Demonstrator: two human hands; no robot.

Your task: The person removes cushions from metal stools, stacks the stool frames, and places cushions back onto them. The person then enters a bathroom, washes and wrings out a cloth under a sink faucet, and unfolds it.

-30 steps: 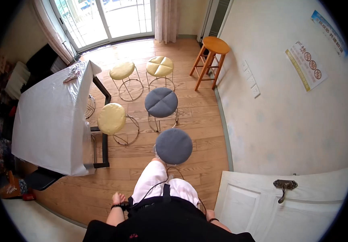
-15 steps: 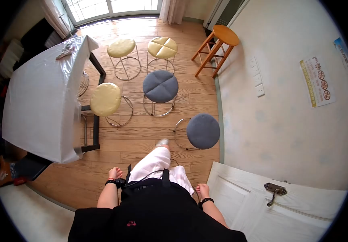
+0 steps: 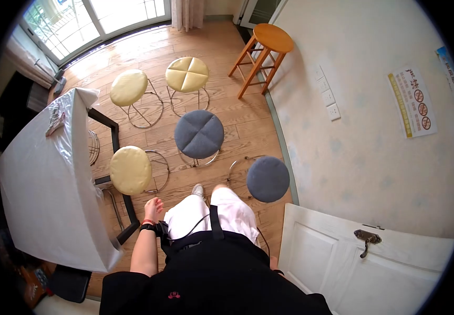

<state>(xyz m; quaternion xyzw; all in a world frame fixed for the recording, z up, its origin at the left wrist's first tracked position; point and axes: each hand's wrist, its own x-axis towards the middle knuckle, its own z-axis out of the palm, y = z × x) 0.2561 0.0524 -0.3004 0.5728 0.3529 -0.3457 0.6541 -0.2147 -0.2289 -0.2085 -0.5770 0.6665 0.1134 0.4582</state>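
Observation:
My left hand [image 3: 154, 209] hangs out in front of my hip with its fingers loosely apart, holding nothing that I can see. It is nearest to a round yellow stool [image 3: 131, 170], which stands just ahead of it without contact. A wristwatch and a red band circle that wrist. At my right side only a sliver of my right hand [image 3: 274, 263] shows beside my body; its fingers are hidden. Ahead of my legs stand a grey-blue cushioned stool [image 3: 199, 134] and another grey-blue stool [image 3: 268, 179] close to the wall.
A table [image 3: 40, 178] covered in clear plastic is on the left, a cloth-like item [image 3: 55, 122] on it. Two more yellow stools [image 3: 129, 87] stand farther off. A wooden stool [image 3: 273, 38] is by the right wall. A white door [image 3: 316, 252] is at my right.
I have stepped forward, with the stools and table now nearer and the view turned slightly right. My left hand has swung forward; my right hand has dropped back, mostly out of sight.

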